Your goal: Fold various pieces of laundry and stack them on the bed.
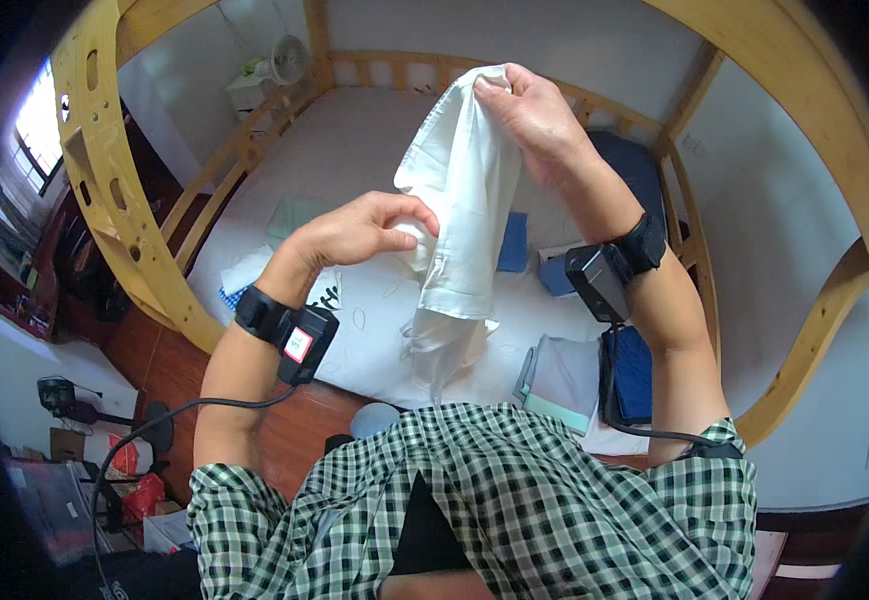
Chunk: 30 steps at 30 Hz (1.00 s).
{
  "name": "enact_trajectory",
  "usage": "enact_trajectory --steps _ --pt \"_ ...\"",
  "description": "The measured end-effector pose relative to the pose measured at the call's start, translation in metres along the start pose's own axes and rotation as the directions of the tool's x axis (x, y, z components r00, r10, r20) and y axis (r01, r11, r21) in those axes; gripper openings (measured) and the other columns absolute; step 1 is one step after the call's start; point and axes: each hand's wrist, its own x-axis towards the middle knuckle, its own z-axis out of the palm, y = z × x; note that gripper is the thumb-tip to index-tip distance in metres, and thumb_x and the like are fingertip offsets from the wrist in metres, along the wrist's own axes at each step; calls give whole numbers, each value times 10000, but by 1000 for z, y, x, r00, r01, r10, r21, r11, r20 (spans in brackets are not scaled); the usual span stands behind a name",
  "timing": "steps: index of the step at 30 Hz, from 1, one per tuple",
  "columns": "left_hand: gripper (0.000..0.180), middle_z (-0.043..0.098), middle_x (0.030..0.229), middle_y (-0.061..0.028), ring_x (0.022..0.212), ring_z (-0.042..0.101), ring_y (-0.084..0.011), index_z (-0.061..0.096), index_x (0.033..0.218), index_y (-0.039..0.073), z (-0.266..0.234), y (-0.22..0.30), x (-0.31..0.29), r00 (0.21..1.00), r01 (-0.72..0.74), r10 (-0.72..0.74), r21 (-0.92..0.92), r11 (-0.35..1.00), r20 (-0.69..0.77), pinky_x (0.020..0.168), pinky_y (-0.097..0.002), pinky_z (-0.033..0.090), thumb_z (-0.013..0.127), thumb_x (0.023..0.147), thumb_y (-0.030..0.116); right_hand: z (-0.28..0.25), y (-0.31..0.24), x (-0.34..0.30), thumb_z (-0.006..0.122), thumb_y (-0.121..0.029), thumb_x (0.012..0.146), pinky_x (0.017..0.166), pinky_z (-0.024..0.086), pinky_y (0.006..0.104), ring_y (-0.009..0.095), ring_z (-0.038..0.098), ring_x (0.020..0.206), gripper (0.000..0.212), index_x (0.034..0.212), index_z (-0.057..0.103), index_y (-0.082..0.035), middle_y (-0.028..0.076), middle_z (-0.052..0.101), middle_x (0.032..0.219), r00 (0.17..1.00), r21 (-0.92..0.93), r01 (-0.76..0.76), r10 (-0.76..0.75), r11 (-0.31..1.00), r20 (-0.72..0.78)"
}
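Observation:
A white, slightly glossy cloth (466, 185) hangs in folds in front of me, above the bed. My right hand (542, 115) is raised and pinches its top edge between thumb and fingers. Lower down on the left, my left hand (364, 226) has its index finger and thumb curled around a fold at the cloth's side. The lower part of the cloth trails down toward the near edge of the mattress. Whether it is a garment or a plain piece of fabric cannot be made out.
A bed with a white sheet (304, 165) sits within a yellow wooden frame (104, 190). Folded grey-green cloth (562, 375), dark blue cloth (632, 375) and a blue folded piece (513, 242) lie on it. A fan (287, 60) stands beyond; cables run from my wrist devices.

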Motion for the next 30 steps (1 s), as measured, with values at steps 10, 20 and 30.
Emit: enact_trajectory --steps 10,20,30 --pt "221 507 863 -114 801 515 -252 562 882 46 36 -33 10 953 71 114 574 816 -279 729 -324 397 451 707 -30 0 -7 -3 503 -233 799 679 395 278 120 508 702 232 930 501 -42 37 541 767 992 -61 65 -71 996 -104" --pt "279 467 910 -180 844 477 -306 547 927 -4 36 -51 11 948 94 71 485 869 -312 771 -342 368 401 690 9 -5 -8 2 466 -150 814 546 385 200 66 454 609 134 812 497 -20 -5 508 691 993 15 103 -102 995 -60" --pt "277 502 792 -117 723 494 -226 584 755 4 47 -37 8 905 197 5 430 881 -426 669 -302 398 641 632 245 -3 -13 2 459 -122 811 571 394 216 84 468 627 123 832 493 -6 16 518 723 987 112 83 -67 990 -145"
